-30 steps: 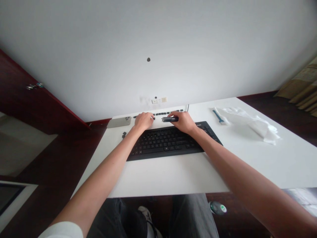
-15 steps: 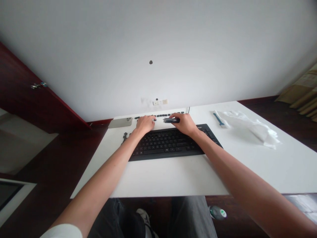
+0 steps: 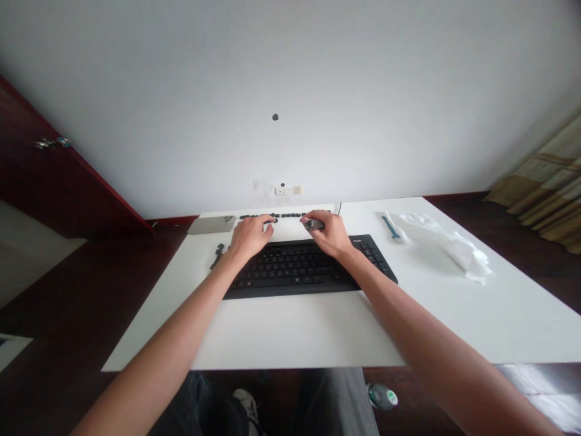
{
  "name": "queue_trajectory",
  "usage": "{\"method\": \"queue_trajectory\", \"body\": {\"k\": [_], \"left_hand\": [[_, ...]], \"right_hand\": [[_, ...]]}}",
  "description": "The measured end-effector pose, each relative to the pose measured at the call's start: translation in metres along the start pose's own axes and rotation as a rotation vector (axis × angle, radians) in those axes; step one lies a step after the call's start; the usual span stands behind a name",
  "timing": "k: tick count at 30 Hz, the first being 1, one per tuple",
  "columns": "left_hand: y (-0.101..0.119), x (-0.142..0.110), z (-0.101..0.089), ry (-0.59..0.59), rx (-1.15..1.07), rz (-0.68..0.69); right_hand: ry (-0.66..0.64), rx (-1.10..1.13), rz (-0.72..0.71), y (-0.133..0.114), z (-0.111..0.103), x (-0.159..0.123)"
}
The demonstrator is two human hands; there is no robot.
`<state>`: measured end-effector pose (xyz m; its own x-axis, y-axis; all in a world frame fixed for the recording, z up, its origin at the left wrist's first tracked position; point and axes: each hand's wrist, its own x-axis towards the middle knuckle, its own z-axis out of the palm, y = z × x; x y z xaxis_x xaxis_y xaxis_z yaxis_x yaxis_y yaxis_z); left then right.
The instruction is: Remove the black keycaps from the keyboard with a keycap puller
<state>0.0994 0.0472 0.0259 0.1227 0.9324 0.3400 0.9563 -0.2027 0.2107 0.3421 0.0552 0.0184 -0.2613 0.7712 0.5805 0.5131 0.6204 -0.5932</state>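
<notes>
My left hand (image 3: 250,235) hovers over the upper left of a black keyboard (image 3: 290,286), thumb and index finger apart. Its index fingertip is beside a small black keycap (image 3: 275,220); whether they touch I cannot tell. My right hand (image 3: 333,233) is closed round a dark slim tool (image 3: 314,224), whose rounded grey end shows between the fingers. The rest of that tool is hidden in the hand. Both wrists cross above the keyboard's edges. Beyond the hands, a row of loose keycaps (image 3: 290,215) lies along the back of the table.
More keycaps (image 3: 216,257) sit left of the keyboard. A phone (image 3: 211,224) rests at the table's (image 3: 290,339) back left. On the right are a blue-handled brush (image 3: 390,227) and a crumpled white plastic bag (image 3: 454,245). A bottle (image 3: 382,396) is on the floor.
My right hand has turned the tool, so its pronged end no longer points left in view. My left hand's thumb and index finger have spread. The camera view has shifted slightly.
</notes>
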Motion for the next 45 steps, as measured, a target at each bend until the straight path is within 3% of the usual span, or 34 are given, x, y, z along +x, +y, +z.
{"method": "queue_trajectory", "body": {"k": [2,5,8,16,22,31,39,45], "left_hand": [[0.003,-0.013,-0.001,0.062,-0.064,0.001],[0.007,-0.023,0.003,0.083,-0.157,0.063],[0.008,-0.022,0.003,0.046,-0.199,0.125],[0.007,-0.02,-0.006,-0.162,-0.255,0.157],[-0.001,-0.017,0.001,-0.23,-0.482,0.113],[-0.015,-0.014,0.0,-0.39,-0.436,0.179],[-0.011,-0.015,-0.009,-0.429,-0.408,0.183],[-0.01,-0.015,-0.01,-0.479,-0.456,0.184]], "right_hand": [[0.022,0.043,-0.051,-0.008,0.004,-0.003],[-0.012,0.108,0.074,-0.014,0.011,-0.007],[-0.098,0.17,0.244,-0.011,0.017,-0.008],[-0.126,0.193,0.292,-0.003,0.026,-0.007],[-0.134,0.049,0.157,-0.023,0.024,-0.01],[-0.232,0.07,-0.001,-0.021,0.023,-0.012],[-0.211,0.013,0.049,-0.022,0.02,-0.009],[-0.319,0.096,0.059,-0.023,0.019,-0.01]]}}
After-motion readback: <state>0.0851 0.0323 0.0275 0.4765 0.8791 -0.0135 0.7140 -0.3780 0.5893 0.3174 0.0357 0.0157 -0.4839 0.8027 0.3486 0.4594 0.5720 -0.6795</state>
